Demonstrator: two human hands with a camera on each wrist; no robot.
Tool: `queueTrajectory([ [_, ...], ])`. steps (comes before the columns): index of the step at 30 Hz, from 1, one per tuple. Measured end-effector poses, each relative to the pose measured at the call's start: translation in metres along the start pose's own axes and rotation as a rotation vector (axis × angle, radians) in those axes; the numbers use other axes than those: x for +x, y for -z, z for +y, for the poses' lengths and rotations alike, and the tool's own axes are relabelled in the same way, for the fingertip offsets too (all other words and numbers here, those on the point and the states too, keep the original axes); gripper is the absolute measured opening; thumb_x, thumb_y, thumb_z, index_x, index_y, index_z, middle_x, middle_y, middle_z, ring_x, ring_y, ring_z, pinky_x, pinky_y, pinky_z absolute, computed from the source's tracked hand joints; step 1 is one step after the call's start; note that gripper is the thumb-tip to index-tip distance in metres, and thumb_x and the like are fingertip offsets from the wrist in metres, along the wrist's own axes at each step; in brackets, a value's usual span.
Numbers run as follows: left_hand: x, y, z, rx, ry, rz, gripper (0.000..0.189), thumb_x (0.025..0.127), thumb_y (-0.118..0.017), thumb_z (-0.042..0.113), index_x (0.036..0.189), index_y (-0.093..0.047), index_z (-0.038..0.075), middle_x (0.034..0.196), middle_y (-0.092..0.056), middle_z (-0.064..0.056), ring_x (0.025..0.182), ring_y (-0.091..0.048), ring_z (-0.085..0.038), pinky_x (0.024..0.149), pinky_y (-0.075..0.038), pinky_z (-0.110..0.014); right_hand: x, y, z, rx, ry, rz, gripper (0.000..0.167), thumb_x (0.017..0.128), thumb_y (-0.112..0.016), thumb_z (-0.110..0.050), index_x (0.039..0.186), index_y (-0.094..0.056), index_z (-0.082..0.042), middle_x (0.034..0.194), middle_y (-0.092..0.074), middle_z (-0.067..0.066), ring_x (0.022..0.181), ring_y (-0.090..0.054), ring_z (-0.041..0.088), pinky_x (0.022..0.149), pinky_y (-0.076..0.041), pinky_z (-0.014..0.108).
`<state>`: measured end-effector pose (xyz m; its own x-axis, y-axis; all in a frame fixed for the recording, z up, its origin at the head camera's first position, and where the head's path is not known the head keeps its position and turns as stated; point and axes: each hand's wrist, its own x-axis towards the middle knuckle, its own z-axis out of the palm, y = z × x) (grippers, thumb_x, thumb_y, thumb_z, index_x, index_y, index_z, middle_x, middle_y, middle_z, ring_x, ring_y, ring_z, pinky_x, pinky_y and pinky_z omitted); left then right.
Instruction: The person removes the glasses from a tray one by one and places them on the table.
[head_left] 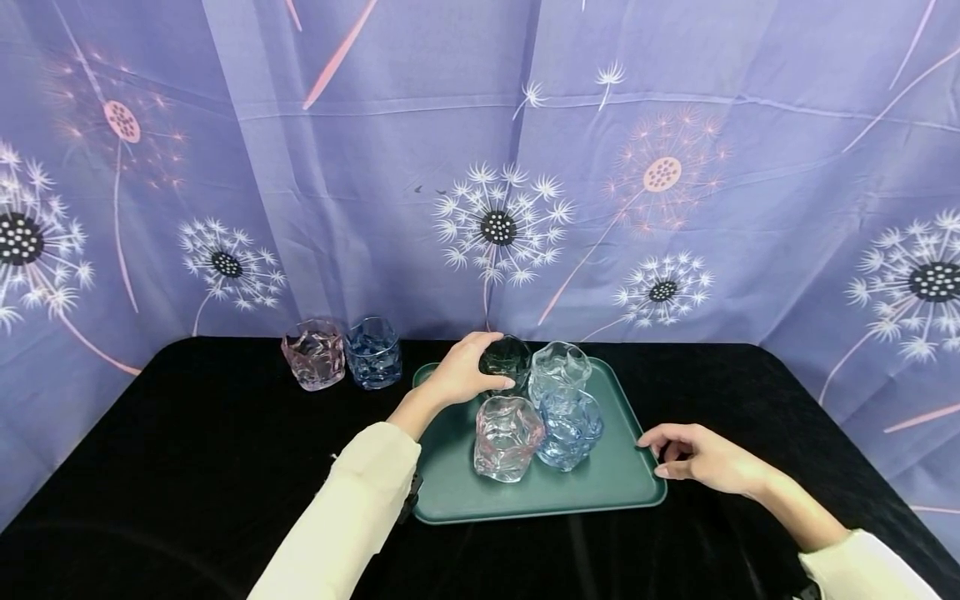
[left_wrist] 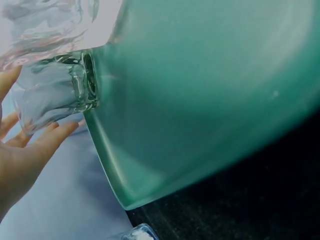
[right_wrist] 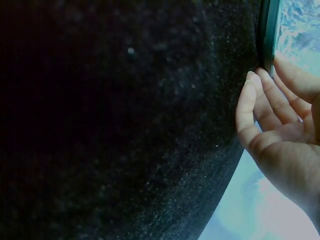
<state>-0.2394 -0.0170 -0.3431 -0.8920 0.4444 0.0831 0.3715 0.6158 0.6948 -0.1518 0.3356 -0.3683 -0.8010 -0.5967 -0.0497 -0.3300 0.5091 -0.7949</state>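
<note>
In the head view my left hand (head_left: 462, 369) reaches over the green tray (head_left: 465, 500) and grips a dark smoky glass tumbler (head_left: 498, 357) at the tray's back left. In the left wrist view, the thumb and fingers lie on opposite sides of this tumbler (left_wrist: 60, 85), whose base meets the tray. Close by on the tray stand a pink-tinted tumbler (head_left: 507, 440), a light blue tumbler (head_left: 570, 429) and a clear tumbler (head_left: 558, 367), all with wavy walls. My right hand (head_left: 705, 457) holds the tray's right rim between thumb and fingers.
Left of the tray, near the back edge of the black-covered table (head_left: 225, 467), another pink tumbler (head_left: 315, 357) and a darker blue tumbler (head_left: 373, 354) stand side by side. A purple curtain (head_left: 375, 167) with a dandelion print hangs right behind the table.
</note>
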Motion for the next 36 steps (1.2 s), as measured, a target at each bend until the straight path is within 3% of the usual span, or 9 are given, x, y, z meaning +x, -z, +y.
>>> queueTrajectory([
  [13,-0.0012,-0.0043,-0.0043,-0.063,-0.035,0.074,0.066,0.078,-0.073,0.023,0.134,-0.044,0.007,0.135,-0.04,-0.013,0.124,-0.037,-0.029,0.098,-0.035,-0.043,0.0002,-0.0006,-0.0009,0.006,-0.01,0.002,0.029,0.084,-0.06,0.002,0.112,-0.054,0.008,0.086,-0.054,0.008,0.066,-0.05,0.008,0.054,-0.046,0.026],
  [36,-0.0098,0.0011,-0.0053,-0.053,-0.052,0.082,0.067,0.074,-0.077,0.021,0.132,-0.046,0.003,0.133,-0.045,-0.013,0.123,-0.039,-0.029,0.098,-0.035,-0.042,0.0,0.0,0.0005,0.009,-0.006,-0.003,0.029,0.085,-0.059,0.002,0.112,-0.053,0.009,0.086,-0.054,0.008,0.064,-0.049,0.008,0.053,-0.045,0.027],
])
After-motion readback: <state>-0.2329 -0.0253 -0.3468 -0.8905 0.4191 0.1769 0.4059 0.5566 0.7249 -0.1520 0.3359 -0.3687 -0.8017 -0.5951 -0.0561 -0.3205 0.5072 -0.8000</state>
